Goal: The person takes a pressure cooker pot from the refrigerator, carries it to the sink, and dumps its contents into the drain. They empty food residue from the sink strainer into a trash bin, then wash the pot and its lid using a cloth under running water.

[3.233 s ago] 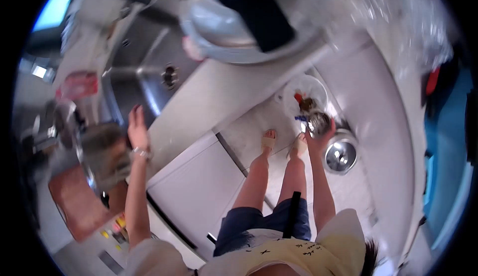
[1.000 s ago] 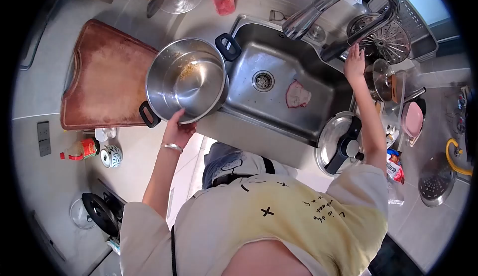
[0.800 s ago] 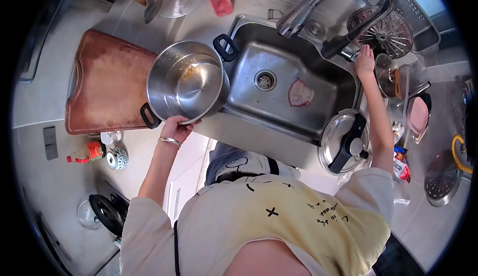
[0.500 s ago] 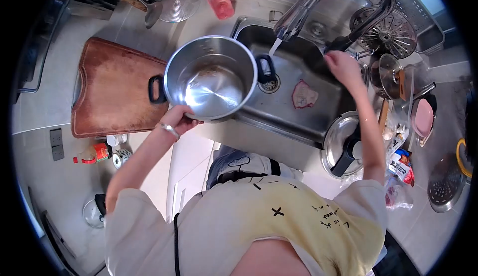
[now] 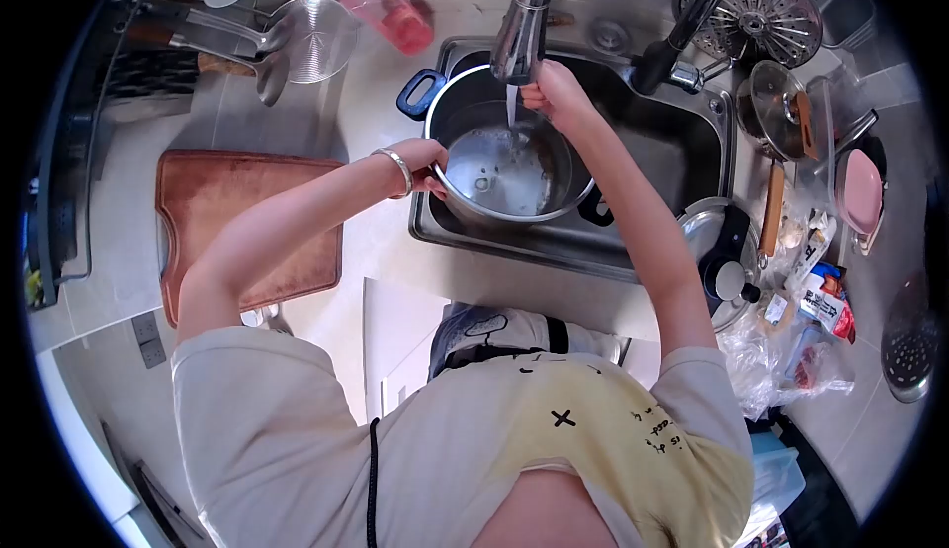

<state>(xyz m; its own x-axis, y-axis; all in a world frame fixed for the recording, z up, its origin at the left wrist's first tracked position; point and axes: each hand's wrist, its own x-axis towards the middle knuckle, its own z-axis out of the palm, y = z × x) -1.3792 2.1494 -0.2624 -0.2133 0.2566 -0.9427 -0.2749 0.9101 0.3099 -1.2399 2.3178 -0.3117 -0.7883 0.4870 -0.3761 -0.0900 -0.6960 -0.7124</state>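
A steel cooking pot point(image 5: 465, 202) with blue-black side handles stands over the left part of the sink point(image 5: 682, 143), tilted slightly. Water with some foam lies inside it, and a stream falls in from the faucet point(image 5: 516, 49). My left hand point(image 5: 427, 165) is closed on the pot's left rim, with a bangle on the wrist. My right hand point(image 5: 561, 95) is closed right beside the faucet's spout, above the pot's far rim. Its fingers curl near the stream. Whether they grip the spout or the rim, I cannot tell.
Left of the sink lies a brown cutting board point(image 5: 252, 192). Behind it are ladles, a round strainer point(image 5: 314, 39) and a pink bottle point(image 5: 388, 9). On the right are a glass lid point(image 5: 707, 252), a lidded pan point(image 5: 776, 108), a pink dish point(image 5: 860, 192) and plastic bags point(image 5: 756, 370).
The pot has moved right, from the counter edge to under the running water, its handles turned. My right hand has gone left from the faucet base to the spout. A pale piece in the sink is now hidden.
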